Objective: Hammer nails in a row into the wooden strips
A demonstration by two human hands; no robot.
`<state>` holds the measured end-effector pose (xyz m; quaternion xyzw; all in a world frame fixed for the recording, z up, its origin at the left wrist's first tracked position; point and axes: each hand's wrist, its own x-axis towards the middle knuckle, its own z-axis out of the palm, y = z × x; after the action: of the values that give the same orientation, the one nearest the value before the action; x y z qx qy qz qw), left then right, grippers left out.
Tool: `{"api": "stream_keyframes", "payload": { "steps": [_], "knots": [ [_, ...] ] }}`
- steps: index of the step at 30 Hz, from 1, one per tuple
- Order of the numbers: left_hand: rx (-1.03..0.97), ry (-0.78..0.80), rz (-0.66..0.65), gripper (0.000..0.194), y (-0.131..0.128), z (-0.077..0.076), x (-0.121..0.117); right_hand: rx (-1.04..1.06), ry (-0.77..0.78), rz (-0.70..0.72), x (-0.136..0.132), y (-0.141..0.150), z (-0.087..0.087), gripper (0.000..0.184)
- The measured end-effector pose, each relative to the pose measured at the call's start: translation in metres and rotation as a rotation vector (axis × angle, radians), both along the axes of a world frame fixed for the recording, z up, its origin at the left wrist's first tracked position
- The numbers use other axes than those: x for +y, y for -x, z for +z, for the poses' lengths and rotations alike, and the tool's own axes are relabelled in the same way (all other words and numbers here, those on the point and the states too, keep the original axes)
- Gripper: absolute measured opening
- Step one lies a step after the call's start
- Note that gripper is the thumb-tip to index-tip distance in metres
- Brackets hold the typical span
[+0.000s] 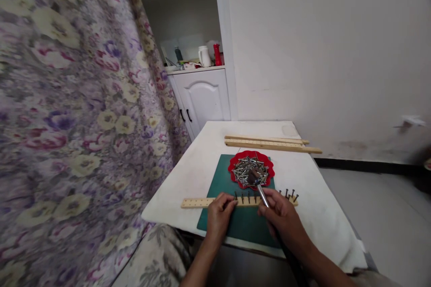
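My right hand [283, 215] is wrapped round a hammer [262, 195] with a metal shaft and a dark grip. The hammer's head is raised in front of a red scalloped dish [232, 168] full of loose silvery nails [245, 171]. Below the dish lies a pale wooden strip [195, 203] with rows of small holes at its left end. Several dark nails [248, 197] stand upright along its middle and right part. My left hand [220, 215] rests on the strip, thumb and forefinger pinched at the leftmost standing nail [236, 196]; its lower part is hidden by the fingers.
A green mat [232, 228] lies under the strip and dish on a white-covered table [182, 179]. More wooden strips [266, 143] lie at the table's back. A floral curtain [84, 143] hangs close on the left; a white cabinet [202, 98] and wall stand behind.
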<state>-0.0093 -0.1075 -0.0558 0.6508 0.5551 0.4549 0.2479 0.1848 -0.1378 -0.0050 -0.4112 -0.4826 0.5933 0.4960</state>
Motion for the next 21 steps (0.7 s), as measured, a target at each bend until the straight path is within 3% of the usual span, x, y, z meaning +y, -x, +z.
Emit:
{"api": "stream_keyframes", "payload": {
  "steps": [10,21],
  "knots": [
    [0.005,0.004,0.002,0.015,0.001,-0.003,0.0,0.04,0.073,0.241,-0.012,0.013,-0.001,0.034],
    [-0.035,0.018,-0.028,0.014,0.002,-0.005,0.0,-0.065,0.082,0.239,-0.018,0.022,0.003,0.025]
  ]
}}
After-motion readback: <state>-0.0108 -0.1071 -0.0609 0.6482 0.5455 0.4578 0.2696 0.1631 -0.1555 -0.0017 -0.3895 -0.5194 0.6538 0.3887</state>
